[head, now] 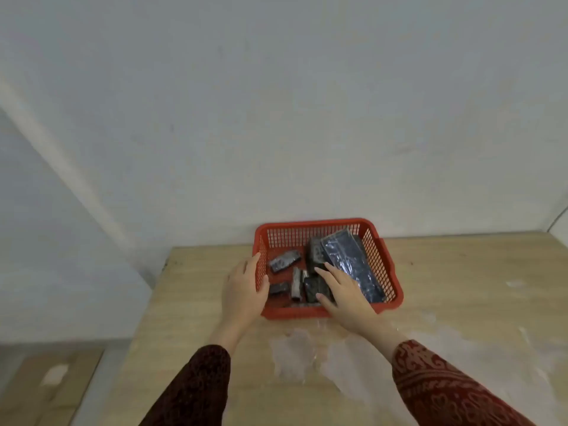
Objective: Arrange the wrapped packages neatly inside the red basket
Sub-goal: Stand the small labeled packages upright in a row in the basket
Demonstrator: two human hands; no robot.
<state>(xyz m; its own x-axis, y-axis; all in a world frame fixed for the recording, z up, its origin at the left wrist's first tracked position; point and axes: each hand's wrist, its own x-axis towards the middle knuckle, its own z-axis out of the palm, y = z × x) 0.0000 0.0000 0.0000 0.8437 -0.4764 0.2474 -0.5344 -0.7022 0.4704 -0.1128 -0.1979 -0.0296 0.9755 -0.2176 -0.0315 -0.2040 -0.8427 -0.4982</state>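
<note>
- Red plastic mesh basket [388, 265] sits on the pale wooden tabletop [461, 287], its far wall against the white wall [276, 118]; we take the basket as our landmark.
- Our left hand [242, 290] clasps the basket's left wall, thumb hooked inside the mesh and fingers outside: a grip closed on the basket.
- Our right hand [344, 292] reaches over the basket's near rim, palm down with fingers spread, resting on dark packages; its grip is released, holding nothing.
- Along the basket's right wall lies a long dark blue package in glossy clear wrap [350, 262].
- Just left of it, a dark grey wrapped block [315, 253] leans against it.
- Small dark wrapped packages [284, 260] lie scattered over the basket's left half and near middle, at mixed angles.
- Patterned dark red sleeves [442, 385] cover both forearms, on the near side of the basket.
</note>
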